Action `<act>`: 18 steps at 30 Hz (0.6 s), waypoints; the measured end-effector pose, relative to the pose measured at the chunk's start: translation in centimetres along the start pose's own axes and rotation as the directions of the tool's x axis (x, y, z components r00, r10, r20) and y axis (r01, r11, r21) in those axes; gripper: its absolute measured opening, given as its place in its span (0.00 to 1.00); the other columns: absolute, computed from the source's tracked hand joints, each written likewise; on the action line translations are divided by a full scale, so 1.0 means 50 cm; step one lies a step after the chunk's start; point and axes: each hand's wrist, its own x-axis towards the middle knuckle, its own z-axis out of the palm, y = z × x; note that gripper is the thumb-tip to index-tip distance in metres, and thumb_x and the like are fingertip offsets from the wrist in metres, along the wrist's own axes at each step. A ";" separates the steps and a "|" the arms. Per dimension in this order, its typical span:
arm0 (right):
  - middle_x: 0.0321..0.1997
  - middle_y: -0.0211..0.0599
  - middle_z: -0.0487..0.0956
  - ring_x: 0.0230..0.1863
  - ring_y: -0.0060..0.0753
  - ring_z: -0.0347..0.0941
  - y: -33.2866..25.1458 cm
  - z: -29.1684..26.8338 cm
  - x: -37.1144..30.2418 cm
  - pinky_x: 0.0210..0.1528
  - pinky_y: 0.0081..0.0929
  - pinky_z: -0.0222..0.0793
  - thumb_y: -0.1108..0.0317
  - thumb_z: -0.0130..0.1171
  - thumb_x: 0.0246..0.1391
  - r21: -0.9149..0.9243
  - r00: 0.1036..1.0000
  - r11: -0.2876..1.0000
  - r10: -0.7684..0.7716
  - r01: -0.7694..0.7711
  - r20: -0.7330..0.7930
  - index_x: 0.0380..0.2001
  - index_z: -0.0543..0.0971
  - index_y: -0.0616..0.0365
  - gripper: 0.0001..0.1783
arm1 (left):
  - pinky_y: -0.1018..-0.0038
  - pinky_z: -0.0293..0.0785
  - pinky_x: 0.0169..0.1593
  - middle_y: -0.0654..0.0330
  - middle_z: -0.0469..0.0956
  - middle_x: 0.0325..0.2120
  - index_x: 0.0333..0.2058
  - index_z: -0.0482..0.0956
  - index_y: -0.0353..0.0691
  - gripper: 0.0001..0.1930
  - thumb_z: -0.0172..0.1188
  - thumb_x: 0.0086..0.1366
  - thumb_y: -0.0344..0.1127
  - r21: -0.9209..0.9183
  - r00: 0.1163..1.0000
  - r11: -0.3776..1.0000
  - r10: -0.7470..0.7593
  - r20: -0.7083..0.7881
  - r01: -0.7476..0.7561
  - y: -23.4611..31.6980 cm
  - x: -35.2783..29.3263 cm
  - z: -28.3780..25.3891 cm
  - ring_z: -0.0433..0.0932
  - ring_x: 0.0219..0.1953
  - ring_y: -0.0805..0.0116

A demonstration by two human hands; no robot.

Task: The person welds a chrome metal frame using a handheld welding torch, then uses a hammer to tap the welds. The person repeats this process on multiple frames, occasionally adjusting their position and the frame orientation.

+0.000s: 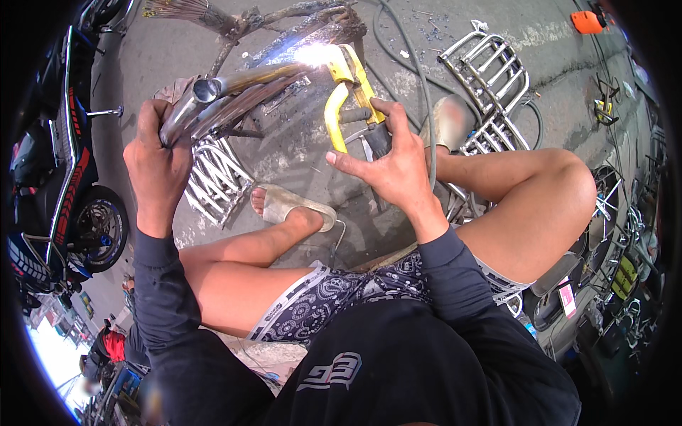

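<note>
Your left hand (pixel 160 153) is gripping the metal tubing (pixel 234 84) toward 11 o'clock and your right hand (pixel 398 160) is clasping the yellow electrode holder (pixel 364 89) at 12 o'clock, so heat from the glaring arc (pixel 312 55) might be scorching your bare skin, or spatter your sandalled left foot (pixel 302 215).

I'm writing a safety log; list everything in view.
Holder: one, yellow, right hand
Tubing: count unclear, silver, left hand
Glare: one, white, beside holder
Racks: at least two, silver, floor
Rod bundle: one, brown, upper left
Stand: one, brown, top centre
Cable: count unclear, grey, upper centre
Object: one, orange, upper right
Motorcycle: at least one, dark, left
Clutter: uncounted, mixed, right
Bystander: one, red clothing, lower left
Sandals: two, beige, on feet
Shorts: one, dark patterned, lower centre
Top: one, black, bottom
Legs: two, bare, centre
Hands: two, bare, upper half
</note>
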 end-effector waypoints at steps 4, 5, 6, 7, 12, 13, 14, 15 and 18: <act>0.49 0.52 0.83 0.51 0.43 0.81 0.003 0.001 0.000 0.56 0.39 0.75 0.53 0.86 0.38 0.026 1.000 1.000 0.004 -0.004 0.008 0.60 0.70 0.64 0.50 | 0.66 0.76 0.35 0.47 0.78 0.26 0.43 0.73 0.37 0.09 0.62 0.65 0.26 0.010 1.000 1.000 -0.008 0.000 0.008 -0.001 0.001 0.001 0.83 0.30 0.46; 0.49 0.52 0.83 0.51 0.43 0.81 0.004 0.001 -0.001 0.56 0.39 0.75 0.53 0.86 0.38 0.039 1.000 0.999 0.004 -0.004 0.013 0.60 0.70 0.63 0.50 | 0.66 0.76 0.35 0.47 0.78 0.26 0.43 0.73 0.37 0.10 0.62 0.65 0.26 0.011 1.000 1.000 0.002 0.001 -0.002 -0.001 0.002 0.001 0.83 0.30 0.46; 0.49 0.52 0.84 0.51 0.42 0.81 0.005 0.001 -0.001 0.56 0.38 0.75 0.54 0.86 0.38 0.017 1.000 1.000 0.005 -0.005 0.008 0.60 0.70 0.63 0.50 | 0.66 0.76 0.35 0.47 0.78 0.26 0.43 0.73 0.37 0.10 0.62 0.65 0.26 0.015 1.000 1.000 0.003 0.002 -0.003 -0.001 0.003 0.001 0.83 0.30 0.46; 0.49 0.51 0.84 0.51 0.40 0.81 0.006 0.002 -0.002 0.56 0.37 0.75 0.54 0.86 0.39 -0.001 1.000 1.000 -0.001 0.001 0.004 0.60 0.69 0.63 0.50 | 0.66 0.76 0.35 0.47 0.78 0.25 0.43 0.73 0.37 0.10 0.62 0.65 0.26 0.021 1.000 1.000 -0.001 0.006 0.001 -0.001 0.004 0.001 0.84 0.30 0.46; 0.50 0.50 0.84 0.51 0.38 0.82 0.014 0.018 -0.001 0.56 0.35 0.76 0.54 0.86 0.40 0.178 0.998 0.983 -0.021 0.032 -0.059 0.61 0.68 0.62 0.50 | 0.61 0.76 0.36 0.46 0.79 0.28 0.42 0.73 0.38 0.12 0.62 0.60 0.24 0.009 0.999 0.999 -0.046 0.023 0.046 0.001 0.011 0.000 0.82 0.32 0.40; 0.50 0.50 0.84 0.51 0.41 0.82 0.014 0.022 -0.001 0.56 0.37 0.76 0.53 0.86 0.39 0.212 0.998 0.977 -0.001 0.014 -0.060 0.61 0.69 0.61 0.50 | 0.58 0.76 0.36 0.45 0.79 0.29 0.42 0.73 0.39 0.13 0.62 0.58 0.24 -0.003 0.998 0.998 -0.061 0.021 0.061 0.001 0.012 -0.001 0.81 0.34 0.37; 0.50 0.50 0.83 0.52 0.44 0.83 0.015 0.023 -0.002 0.56 0.38 0.76 0.51 0.86 0.38 0.248 0.998 0.969 0.018 -0.003 -0.058 0.60 0.70 0.61 0.50 | 0.57 0.75 0.36 0.45 0.78 0.29 0.42 0.73 0.39 0.13 0.62 0.58 0.24 0.002 0.999 0.999 -0.046 0.015 0.046 0.001 0.015 0.000 0.80 0.33 0.37; 0.50 0.50 0.83 0.52 0.41 0.82 0.015 0.024 -0.002 0.56 0.36 0.76 0.53 0.86 0.39 0.218 0.999 0.976 0.010 0.001 -0.049 0.61 0.69 0.61 0.50 | 0.57 0.75 0.36 0.45 0.78 0.29 0.42 0.73 0.39 0.13 0.62 0.59 0.24 0.002 0.999 0.999 -0.040 0.011 0.040 0.001 0.017 0.000 0.80 0.33 0.37; 0.51 0.50 0.84 0.51 0.35 0.81 0.013 0.024 -0.004 0.56 0.33 0.76 0.56 0.85 0.41 0.154 1.000 0.988 -0.018 0.021 -0.025 0.62 0.67 0.63 0.50 | 0.57 0.75 0.36 0.45 0.79 0.28 0.43 0.73 0.39 0.13 0.62 0.60 0.25 0.007 0.999 0.999 -0.046 0.015 0.046 0.000 0.023 -0.002 0.80 0.33 0.37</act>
